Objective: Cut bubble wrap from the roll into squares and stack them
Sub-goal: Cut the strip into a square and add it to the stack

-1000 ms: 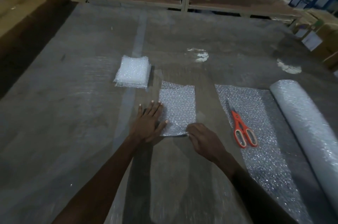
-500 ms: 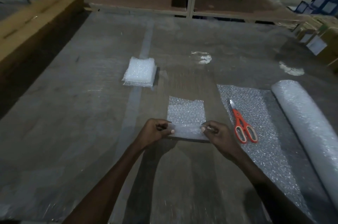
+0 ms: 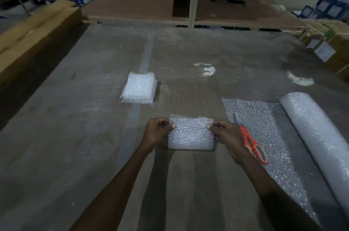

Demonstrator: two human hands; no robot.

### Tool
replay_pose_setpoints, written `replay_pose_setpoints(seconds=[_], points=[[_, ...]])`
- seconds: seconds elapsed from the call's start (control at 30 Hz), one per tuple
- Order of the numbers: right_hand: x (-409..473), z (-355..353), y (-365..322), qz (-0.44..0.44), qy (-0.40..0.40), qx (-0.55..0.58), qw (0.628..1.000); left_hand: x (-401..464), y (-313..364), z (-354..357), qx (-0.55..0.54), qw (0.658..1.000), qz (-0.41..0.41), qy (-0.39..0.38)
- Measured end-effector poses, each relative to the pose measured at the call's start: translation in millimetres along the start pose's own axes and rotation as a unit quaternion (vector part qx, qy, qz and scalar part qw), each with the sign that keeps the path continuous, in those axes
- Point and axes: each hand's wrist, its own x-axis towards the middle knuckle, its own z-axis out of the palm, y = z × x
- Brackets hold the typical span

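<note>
Head view: bubble wrap piece (image 3: 190, 134) pinched between left hand (image 3: 156, 132), right hand (image 3: 226, 134).

Bubble wrap piece (image 3: 190, 134) held between left hand (image 3: 156, 132) and right hand (image 3: 226, 134): clear plastic film, bubbled texture, faint sheen, doubled over so it reads milky. Stack of squares (image 3: 139, 89) at 11 o'clock from it: same plastic, whiter and more opaque where layers pile up. Unrolled sheet (image 3: 264, 130) at 3 o'clock: single layer, transparent, glittery highlights on the bubbles. Roll (image 3: 317, 136) beyond it: dense, cloudy, soft gloss. Scissors (image 3: 253, 145) on the sheet: orange handles, smooth plastic look; blade looks like dull grey metal. Table (image 3: 75, 136): wood-grain surface, matt, scuffed, under a thin wrinkled clear film. Boxes (image 3: 34, 28) at 10 o'clock: matt brown cardboard.
</note>
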Motion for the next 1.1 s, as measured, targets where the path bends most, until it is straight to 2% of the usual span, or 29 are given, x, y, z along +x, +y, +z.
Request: replay_pose_setpoints(seconds=[0.13,0.23,0.37,0.53,0.7,0.9,1.1], points=[[29,6,2,0.005,0.023,-0.019,1.0,27,-4,2,0.044,0.999,-0.005,0.022],[50,7,9,0.023,0.033,-0.044,0.998,40,-7,4,0.133,0.989,0.048,0.033],[64,3,23,0.029,0.043,-0.089,0.995,46,-1,9,0.282,0.943,0.177,0.008],[67,2,32,0.019,0.066,-0.148,0.987,59,-6,20,0.357,0.9,0.235,-0.089],[67,2,29,0.006,0.062,-0.158,0.986,60,-8,25,0.397,0.863,0.293,-0.108],[58,-2,28,-0.069,0.091,-0.214,0.97,49,-12,20,0.463,0.825,0.312,-0.084],[22,-4,35,-0.119,0.176,-0.227,0.95,11,-25,21,0.511,0.81,0.287,-0.014]])
